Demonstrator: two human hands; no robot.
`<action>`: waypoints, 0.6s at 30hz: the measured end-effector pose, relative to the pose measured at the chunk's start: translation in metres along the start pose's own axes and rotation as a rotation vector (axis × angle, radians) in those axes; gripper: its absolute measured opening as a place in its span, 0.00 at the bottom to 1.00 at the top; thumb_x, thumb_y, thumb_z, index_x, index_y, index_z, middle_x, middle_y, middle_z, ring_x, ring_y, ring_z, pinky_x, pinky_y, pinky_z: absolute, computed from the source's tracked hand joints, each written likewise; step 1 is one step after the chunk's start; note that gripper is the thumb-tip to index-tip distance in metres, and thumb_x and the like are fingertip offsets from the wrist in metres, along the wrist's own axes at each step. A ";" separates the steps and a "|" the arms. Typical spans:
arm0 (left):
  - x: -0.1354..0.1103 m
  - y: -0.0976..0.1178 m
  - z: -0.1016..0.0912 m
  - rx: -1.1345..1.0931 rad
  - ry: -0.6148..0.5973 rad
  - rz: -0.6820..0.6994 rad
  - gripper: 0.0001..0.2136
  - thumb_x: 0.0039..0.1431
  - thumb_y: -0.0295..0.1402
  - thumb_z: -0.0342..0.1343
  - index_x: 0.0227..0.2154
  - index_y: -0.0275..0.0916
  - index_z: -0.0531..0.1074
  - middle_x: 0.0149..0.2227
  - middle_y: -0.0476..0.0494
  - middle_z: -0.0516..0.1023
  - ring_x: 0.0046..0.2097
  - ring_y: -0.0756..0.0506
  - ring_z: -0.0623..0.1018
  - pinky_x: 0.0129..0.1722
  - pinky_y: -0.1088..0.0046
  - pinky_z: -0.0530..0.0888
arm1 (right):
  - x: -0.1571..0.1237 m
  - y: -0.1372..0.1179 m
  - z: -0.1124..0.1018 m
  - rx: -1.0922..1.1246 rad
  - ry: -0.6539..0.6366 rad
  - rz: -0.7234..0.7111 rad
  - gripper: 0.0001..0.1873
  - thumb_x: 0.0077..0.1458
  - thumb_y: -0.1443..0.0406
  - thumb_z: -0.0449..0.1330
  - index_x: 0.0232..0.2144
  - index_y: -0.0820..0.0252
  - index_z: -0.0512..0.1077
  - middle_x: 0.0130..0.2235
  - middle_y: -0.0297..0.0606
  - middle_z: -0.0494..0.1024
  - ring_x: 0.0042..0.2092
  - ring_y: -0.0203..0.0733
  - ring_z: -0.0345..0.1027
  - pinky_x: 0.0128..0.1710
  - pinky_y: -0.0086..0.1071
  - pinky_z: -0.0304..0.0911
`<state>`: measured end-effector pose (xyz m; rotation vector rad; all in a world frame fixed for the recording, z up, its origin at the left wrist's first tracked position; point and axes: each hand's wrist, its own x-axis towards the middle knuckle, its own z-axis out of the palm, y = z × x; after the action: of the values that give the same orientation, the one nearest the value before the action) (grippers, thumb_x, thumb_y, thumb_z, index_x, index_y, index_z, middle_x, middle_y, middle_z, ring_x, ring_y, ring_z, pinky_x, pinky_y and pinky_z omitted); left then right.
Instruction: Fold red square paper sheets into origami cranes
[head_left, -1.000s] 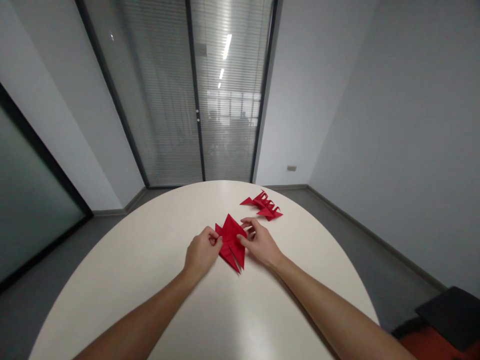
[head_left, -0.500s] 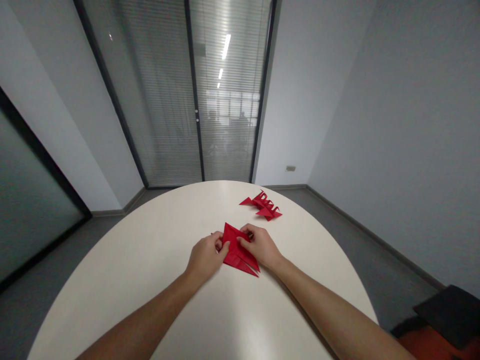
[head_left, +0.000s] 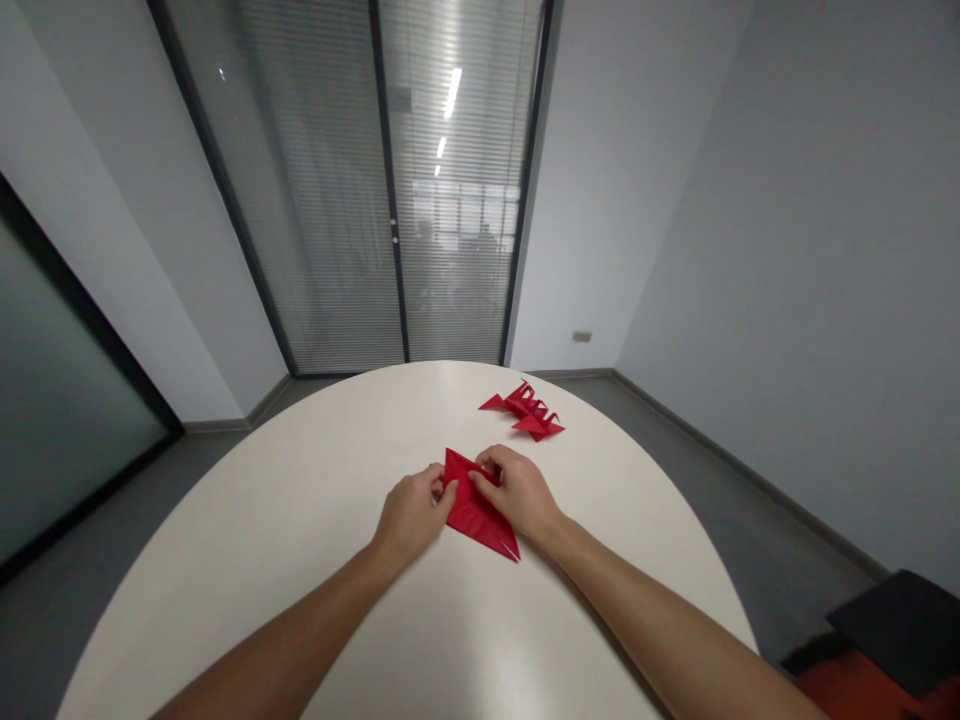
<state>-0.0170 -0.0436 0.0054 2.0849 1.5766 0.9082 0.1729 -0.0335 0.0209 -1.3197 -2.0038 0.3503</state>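
A folded piece of red paper (head_left: 480,519) is held between my two hands, a little above or on the tabletop; I cannot tell which. My left hand (head_left: 417,508) pinches its left edge, thumb on top and fingers curled behind. On the upper right side, my right hand (head_left: 519,487) grips it, its thumb pressing on the face of the paper. One pointed corner sticks up at the top left, and a narrow slit shows between the points at the lower right. Beyond my right hand lie several red origami cranes (head_left: 531,410), clustered together.
The round white table (head_left: 315,500) spreads under my arms. A black and orange chair (head_left: 892,640) stands by its right side. Past the far edge are glass doors with blinds (head_left: 457,280) and a white wall (head_left: 600,200) with an outlet (head_left: 582,337).
The paper's lower right points have come closer together, narrowing the slit between them. My right hand has shifted slightly left and up with its thumb on the paper. The cranes have not moved.
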 end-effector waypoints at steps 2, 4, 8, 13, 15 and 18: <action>0.000 0.000 0.000 -0.028 -0.020 0.027 0.08 0.63 0.34 0.53 0.29 0.42 0.72 0.27 0.49 0.79 0.29 0.47 0.76 0.30 0.75 0.64 | 0.000 -0.002 0.000 -0.019 -0.007 0.016 0.01 0.57 0.66 0.61 0.33 0.55 0.72 0.29 0.31 0.74 0.30 0.39 0.65 0.31 0.30 0.55; 0.000 0.001 0.000 -0.056 -0.040 0.058 0.07 0.63 0.34 0.53 0.29 0.42 0.73 0.28 0.48 0.79 0.30 0.46 0.77 0.31 0.74 0.66 | 0.000 -0.004 -0.001 -0.029 -0.005 0.020 0.01 0.58 0.65 0.60 0.33 0.55 0.72 0.27 0.31 0.73 0.30 0.39 0.65 0.30 0.30 0.55; -0.001 0.001 -0.001 -0.094 -0.072 0.096 0.08 0.63 0.34 0.53 0.30 0.42 0.74 0.28 0.47 0.80 0.30 0.46 0.77 0.32 0.73 0.68 | 0.000 -0.005 -0.002 -0.018 0.036 -0.016 0.02 0.57 0.66 0.61 0.35 0.55 0.73 0.32 0.33 0.76 0.32 0.39 0.67 0.33 0.31 0.58; -0.001 0.004 -0.002 -0.121 -0.104 0.123 0.07 0.62 0.34 0.54 0.31 0.41 0.76 0.30 0.46 0.81 0.32 0.45 0.78 0.34 0.73 0.70 | 0.001 -0.005 -0.002 0.019 0.078 -0.087 0.04 0.58 0.67 0.60 0.36 0.56 0.74 0.34 0.34 0.77 0.34 0.39 0.68 0.37 0.32 0.61; -0.001 0.005 -0.002 -0.105 -0.106 0.113 0.07 0.62 0.34 0.54 0.31 0.41 0.75 0.31 0.46 0.81 0.32 0.45 0.78 0.34 0.73 0.69 | 0.000 -0.005 -0.001 0.032 0.079 -0.109 0.03 0.59 0.67 0.60 0.36 0.56 0.74 0.33 0.34 0.76 0.34 0.39 0.68 0.37 0.32 0.61; 0.000 0.004 -0.003 -0.049 -0.078 0.066 0.07 0.63 0.33 0.53 0.31 0.41 0.75 0.30 0.47 0.80 0.32 0.46 0.77 0.34 0.74 0.68 | -0.001 -0.005 -0.001 0.045 0.082 -0.104 0.04 0.60 0.65 0.59 0.37 0.56 0.74 0.34 0.34 0.76 0.34 0.39 0.68 0.36 0.31 0.61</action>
<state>-0.0160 -0.0454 0.0096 2.1226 1.4403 0.8680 0.1703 -0.0365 0.0240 -1.1786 -1.9763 0.2864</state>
